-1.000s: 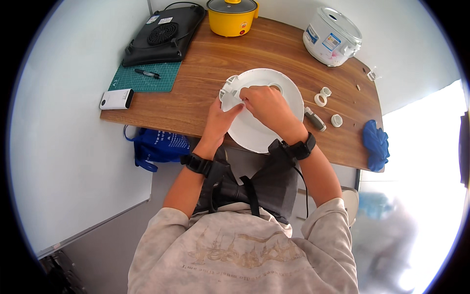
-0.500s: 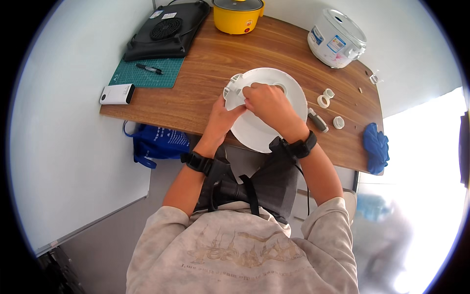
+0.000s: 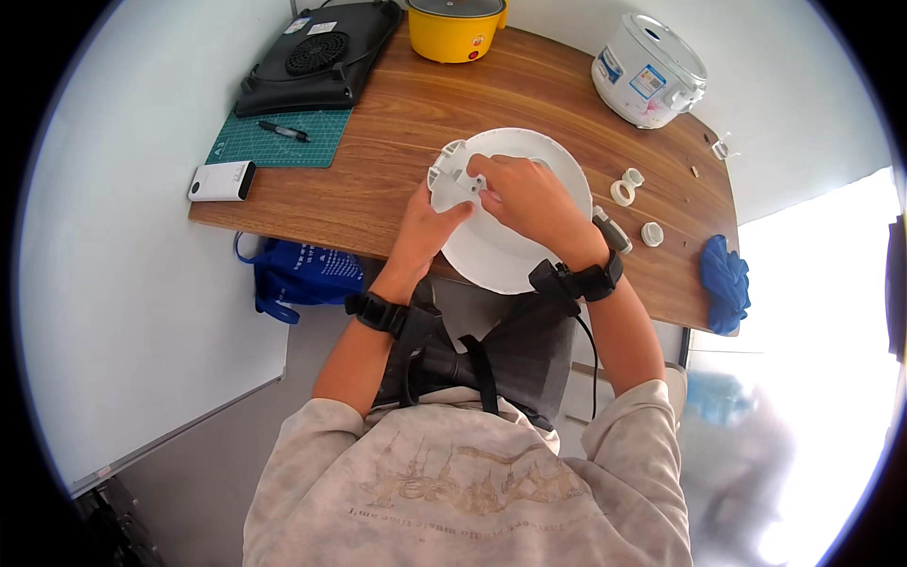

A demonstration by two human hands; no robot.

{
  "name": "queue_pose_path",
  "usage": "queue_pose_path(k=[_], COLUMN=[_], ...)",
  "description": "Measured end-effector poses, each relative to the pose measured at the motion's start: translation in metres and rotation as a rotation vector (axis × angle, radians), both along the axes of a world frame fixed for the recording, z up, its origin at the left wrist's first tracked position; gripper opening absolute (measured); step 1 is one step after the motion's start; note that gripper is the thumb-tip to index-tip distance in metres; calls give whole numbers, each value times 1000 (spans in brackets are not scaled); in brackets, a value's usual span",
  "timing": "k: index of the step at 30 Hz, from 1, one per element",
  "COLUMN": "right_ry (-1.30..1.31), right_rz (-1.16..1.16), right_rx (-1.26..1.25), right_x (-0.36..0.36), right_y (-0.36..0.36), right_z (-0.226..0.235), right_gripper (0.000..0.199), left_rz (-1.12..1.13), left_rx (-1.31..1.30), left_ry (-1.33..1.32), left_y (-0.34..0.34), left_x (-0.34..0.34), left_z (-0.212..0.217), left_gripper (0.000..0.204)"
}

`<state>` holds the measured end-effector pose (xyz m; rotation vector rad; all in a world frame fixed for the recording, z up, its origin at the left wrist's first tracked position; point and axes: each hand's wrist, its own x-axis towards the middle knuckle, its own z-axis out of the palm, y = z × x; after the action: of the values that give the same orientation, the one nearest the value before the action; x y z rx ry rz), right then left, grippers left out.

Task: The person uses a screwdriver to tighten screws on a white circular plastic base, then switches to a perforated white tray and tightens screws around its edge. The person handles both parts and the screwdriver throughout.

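A round white plastic lid-like dish (image 3: 496, 260) lies over the table's near edge, with a hinge-like bracket (image 3: 446, 165) at its upper left rim. My left hand (image 3: 420, 231) grips the dish's left edge, thumb lying over the inner side. Above the dish, the fingers of my right hand (image 3: 537, 200) are curled and closed at a small white piece (image 3: 472, 183) with dark holes, beside the bracket. Whether that piece is fixed to the dish cannot be told. The fingertips of my left hand are hidden beneath the rim.
On the right are white rings (image 3: 623, 193), a white cap (image 3: 652, 234), a grey-and-white handled tool (image 3: 612, 230) and a blue cloth (image 3: 726, 274). Behind stand a white rice cooker (image 3: 646, 71) and a yellow pot (image 3: 453, 36). A black cooling pad (image 3: 307, 66), green mat (image 3: 227, 142) and power bank (image 3: 222, 181) lie left.
My right hand has shifted slightly to the right and its fingers have rolled, showing the white piece with holes. My left hand keeps its hold on the dish.
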<state>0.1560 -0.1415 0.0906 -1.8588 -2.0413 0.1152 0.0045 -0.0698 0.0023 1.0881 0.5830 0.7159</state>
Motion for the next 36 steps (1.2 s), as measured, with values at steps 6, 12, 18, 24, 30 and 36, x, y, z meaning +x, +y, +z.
queue_pose_path(k=[6,12,18,24,30,36], right_ry=[-88,-145,13,-66,-85,-34], right_rz=[60,14,62,85,68,81], right_rx=[17,-28,-10,-15,-15,-24], right_x=[0,-4,-2,2,-1,6], right_y=[5,9,4,8,11,7], right_z=[-3,-2,0,-3,-4,-4], right_gripper=[10,10,10,9,10,11], left_rz=[-9,-21,-23,-43,-41,-70], left_rx=[8,17,19,-1,-43,10], left_ry=[26,14,13,18,10,8], left_y=[1,1,1,2,2,3], left_x=[0,-2,-1,-2,-3,-3], left_z=[-1,1,2,2,0,-1], left_gripper=[47,49,48,54,57,50])
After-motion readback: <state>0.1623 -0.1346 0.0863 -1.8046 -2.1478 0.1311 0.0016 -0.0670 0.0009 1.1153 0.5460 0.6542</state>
